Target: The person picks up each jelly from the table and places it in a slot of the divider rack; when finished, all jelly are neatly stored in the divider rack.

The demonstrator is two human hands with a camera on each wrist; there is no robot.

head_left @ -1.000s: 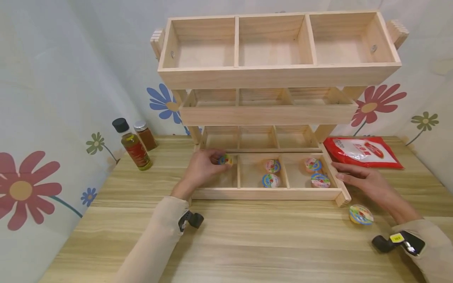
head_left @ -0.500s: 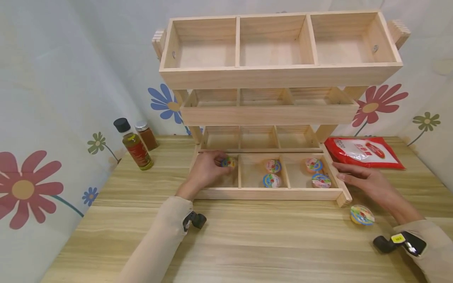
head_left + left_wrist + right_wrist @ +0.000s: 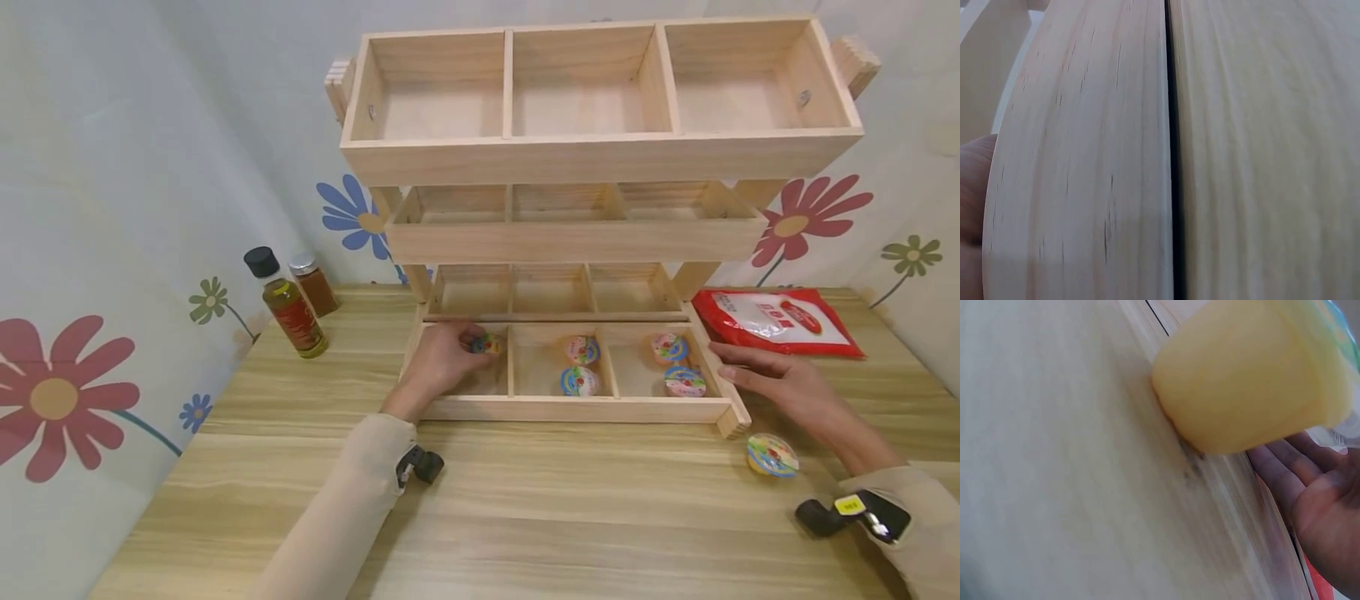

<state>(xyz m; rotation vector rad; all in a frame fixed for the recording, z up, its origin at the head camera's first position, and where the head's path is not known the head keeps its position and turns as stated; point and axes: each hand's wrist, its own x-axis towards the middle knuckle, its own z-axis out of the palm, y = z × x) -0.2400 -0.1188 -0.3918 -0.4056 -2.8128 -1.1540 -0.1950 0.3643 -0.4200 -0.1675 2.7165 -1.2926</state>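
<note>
In the head view my left hand [image 3: 444, 360] reaches into the left compartment of the front bottom tier and pinches a jelly cup [image 3: 487, 344] near the back; the fingers partly hide it. The wooden rack [image 3: 585, 410] holds two jelly cups in the middle compartment and two more in the right one. My right hand [image 3: 798, 392] rests with its fingertips against the rack's right end. Just in front of that hand, a yellow jelly cup [image 3: 772, 456] sits on the table; it looms large in the right wrist view. The left wrist view shows mostly the front board [image 3: 1079, 156].
Above rise further three-part tiers, including the top tier [image 3: 600, 158]. A red and white packet [image 3: 780, 323] lies right of the rack. An oil bottle [image 3: 296, 317] and a silver-lidded jar [image 3: 315, 285] stand to the left. A flowered curtain hangs behind.
My left hand has shifted slightly rightward and lowered the jelly cup in the left compartment. The right hand stays at the rack's end, and the head view has drifted a little.
</note>
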